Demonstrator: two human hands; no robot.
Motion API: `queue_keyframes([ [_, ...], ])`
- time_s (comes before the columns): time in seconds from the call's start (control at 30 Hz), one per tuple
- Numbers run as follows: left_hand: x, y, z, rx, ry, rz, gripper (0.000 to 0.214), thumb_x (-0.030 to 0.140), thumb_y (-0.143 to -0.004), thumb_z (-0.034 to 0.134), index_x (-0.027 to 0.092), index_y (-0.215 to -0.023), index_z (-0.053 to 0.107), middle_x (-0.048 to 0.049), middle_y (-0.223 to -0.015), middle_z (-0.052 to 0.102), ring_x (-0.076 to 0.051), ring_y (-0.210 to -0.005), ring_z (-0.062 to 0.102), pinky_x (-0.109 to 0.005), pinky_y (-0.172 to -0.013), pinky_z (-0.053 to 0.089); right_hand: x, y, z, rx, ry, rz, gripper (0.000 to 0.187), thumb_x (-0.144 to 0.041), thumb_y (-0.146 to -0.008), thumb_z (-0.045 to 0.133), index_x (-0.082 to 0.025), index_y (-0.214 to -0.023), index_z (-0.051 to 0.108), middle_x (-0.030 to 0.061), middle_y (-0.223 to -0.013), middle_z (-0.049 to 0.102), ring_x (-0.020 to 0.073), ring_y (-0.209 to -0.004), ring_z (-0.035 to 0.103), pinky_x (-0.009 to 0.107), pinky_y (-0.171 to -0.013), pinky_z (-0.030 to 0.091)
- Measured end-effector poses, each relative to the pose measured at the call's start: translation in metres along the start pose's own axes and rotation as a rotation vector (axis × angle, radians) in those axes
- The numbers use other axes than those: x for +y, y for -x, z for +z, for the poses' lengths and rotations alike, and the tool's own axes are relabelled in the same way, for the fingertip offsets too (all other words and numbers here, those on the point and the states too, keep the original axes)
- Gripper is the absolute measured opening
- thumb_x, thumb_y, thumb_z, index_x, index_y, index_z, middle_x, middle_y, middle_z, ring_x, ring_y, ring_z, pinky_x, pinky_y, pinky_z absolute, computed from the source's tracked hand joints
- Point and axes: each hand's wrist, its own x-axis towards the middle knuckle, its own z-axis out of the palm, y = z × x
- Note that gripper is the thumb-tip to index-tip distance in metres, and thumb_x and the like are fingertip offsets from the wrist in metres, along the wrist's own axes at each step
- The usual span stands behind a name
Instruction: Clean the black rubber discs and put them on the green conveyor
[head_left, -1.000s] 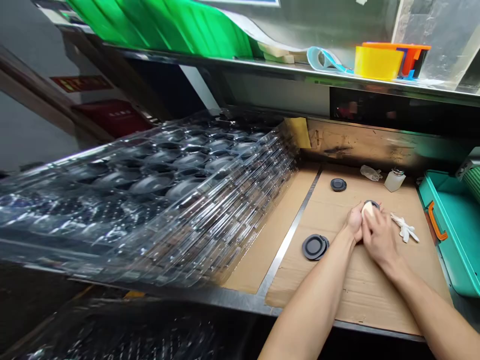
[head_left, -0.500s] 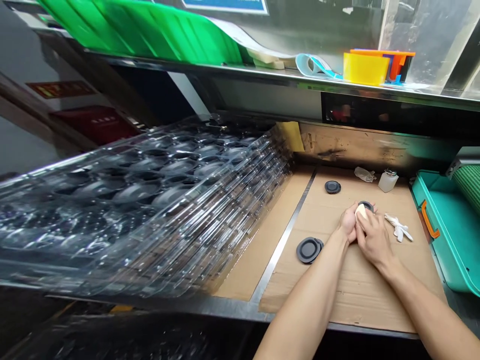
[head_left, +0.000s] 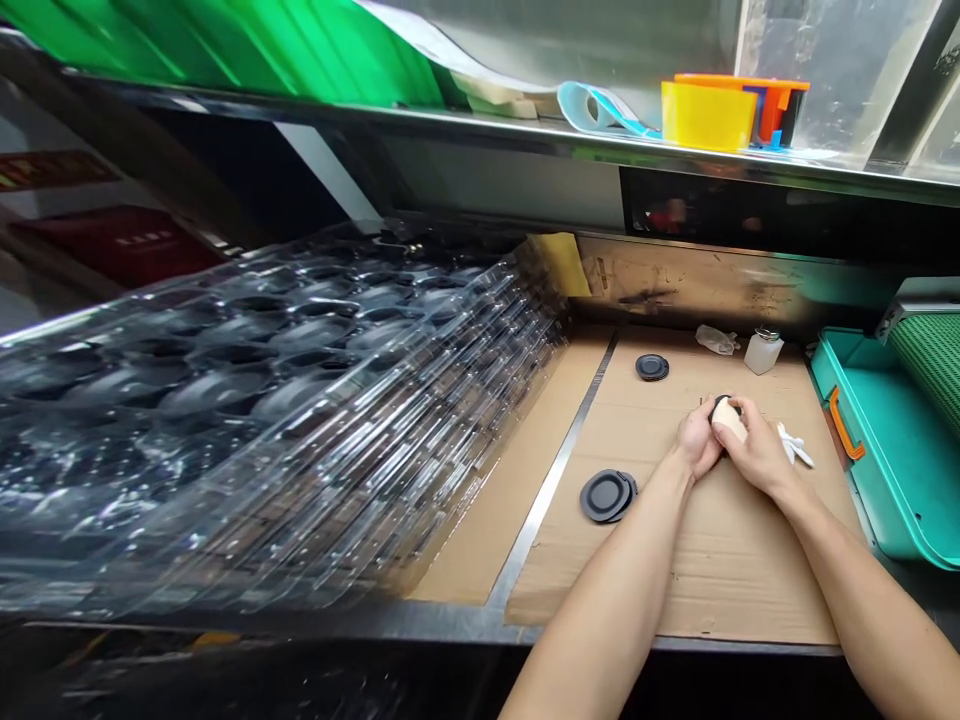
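Clear plastic trays are stacked off to your left, and a black round disc sits ready on the cardboard sheet. Your left hand and right hand close around a cream piece on a dark disc, pressing them together. A white glove lies beside, then a teal bin.

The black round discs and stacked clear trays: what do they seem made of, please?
The larger black disc and the smaller one look like matte rubber or silicone from their dull surface, though plastic is possible. The stacked trays look like thin glossy clear plastic, with moulded hollows and sharp reflections.
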Motion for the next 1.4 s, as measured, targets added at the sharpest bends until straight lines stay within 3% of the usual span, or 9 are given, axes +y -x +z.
queue_keyframes([
  [0.2, -0.005, 0.001, -0.001, 0.037, -0.027, 0.051, 0.029, 0.031, -0.103, 0.045, 0.015, -0.105, 0.069, -0.0127, -0.114, 0.073, -0.022, -0.113, 0.067, -0.038, -0.106, 0.051, 0.003, -0.010, 0.008, 0.164, 0.074, 0.095, 0.051, -0.044, -0.096, 0.046, -0.018, -0.141, 0.045, 0.0164, -0.123, 0.069, 0.0323, -0.105, 0.068, 0.044, -0.089, 0.053],
  [0.33, -0.006, -0.001, -0.003, 0.023, -0.021, 0.033, 0.030, 0.033, -0.103, 0.045, 0.014, -0.102, 0.069, -0.0136, -0.113, 0.073, -0.023, -0.114, 0.067, -0.038, -0.108, 0.049, 0.002, -0.008, 0.005, 0.068, 0.072, 0.013, 0.049, -0.044, -0.095, 0.048, -0.021, -0.138, 0.048, 0.0133, -0.126, 0.068, 0.0296, -0.108, 0.068, 0.040, -0.090, 0.053],
  [0.43, -0.006, -0.001, -0.003, 0.025, -0.027, 0.034, 0.030, 0.031, -0.104, 0.043, 0.014, -0.102, 0.068, -0.0136, -0.112, 0.073, -0.023, -0.115, 0.067, -0.041, -0.108, 0.050, 0.000, -0.008, 0.000, 0.123, 0.118, 0.124, 0.049, -0.044, -0.096, 0.047, -0.020, -0.138, 0.049, 0.0141, -0.120, 0.071, 0.0305, -0.103, 0.070, 0.040, -0.086, 0.054],
  [0.7, -0.005, 0.000, -0.004, 0.037, -0.040, 0.049, 0.033, 0.030, -0.104, 0.042, 0.013, -0.098, 0.069, -0.0142, -0.106, 0.074, -0.023, -0.109, 0.068, -0.041, -0.104, 0.053, -0.003, -0.005, -0.007, 0.058, 0.296, 0.155, 0.047, -0.045, -0.100, 0.044, -0.021, -0.140, 0.051, 0.0131, -0.115, 0.073, 0.0307, -0.099, 0.070, 0.036, -0.081, 0.050],
  [0.83, -0.004, 0.002, -0.003, 0.035, -0.058, 0.017, 0.037, 0.032, -0.105, 0.040, 0.011, -0.096, 0.070, -0.0154, -0.103, 0.074, -0.023, -0.107, 0.069, -0.038, -0.103, 0.053, -0.003, -0.002, -0.006, -0.025, 0.289, -0.004, 0.046, -0.043, -0.100, 0.047, -0.023, -0.141, 0.050, 0.0109, -0.120, 0.072, 0.0282, -0.104, 0.069, 0.034, -0.084, 0.049],
  [0.97, 0.001, 0.002, -0.003, 0.062, -0.072, 0.029, 0.040, 0.032, -0.106, 0.036, 0.011, -0.095, 0.069, -0.0138, -0.099, 0.075, -0.022, -0.103, 0.070, -0.040, -0.100, 0.055, -0.007, 0.000, -0.006, 0.005, 0.383, 0.114, 0.047, -0.043, -0.102, 0.043, -0.021, -0.144, 0.048, 0.0128, -0.119, 0.072, 0.0283, -0.099, 0.070, 0.034, -0.081, 0.049],
  [1.13, -0.004, 0.003, -0.005, 0.047, -0.118, 0.027, 0.039, 0.032, -0.105, 0.039, 0.011, -0.094, 0.070, -0.0157, -0.100, 0.075, -0.023, -0.105, 0.070, -0.037, -0.101, 0.054, -0.012, 0.002, -0.002, -0.069, 0.399, -0.033, 0.043, -0.037, -0.102, 0.043, -0.024, -0.143, 0.048, 0.0107, -0.127, 0.068, 0.0265, -0.107, 0.068, 0.033, -0.084, 0.049],
  [1.27, -0.012, 0.004, -0.005, 0.085, -0.174, 0.086, 0.029, 0.028, -0.104, 0.046, 0.012, -0.098, 0.069, -0.0114, -0.097, 0.074, -0.021, -0.096, 0.071, -0.040, -0.098, 0.055, -0.012, 0.000, -0.003, 0.041, 0.390, 0.128, 0.046, -0.040, -0.104, 0.039, -0.021, -0.145, 0.045, 0.0133, -0.129, 0.067, 0.0280, -0.106, 0.068, 0.034, -0.083, 0.049],
  [1.4, -0.008, 0.004, -0.006, 0.107, -0.130, 0.135, 0.032, 0.028, -0.104, 0.042, 0.012, -0.096, 0.068, -0.0105, -0.096, 0.073, -0.019, -0.092, 0.070, -0.038, -0.096, 0.056, -0.009, 0.002, -0.006, -0.008, 0.322, 0.153, 0.042, -0.038, -0.101, 0.044, -0.019, -0.138, 0.051, 0.0139, -0.119, 0.071, 0.0296, -0.102, 0.069, 0.037, -0.085, 0.050],
])
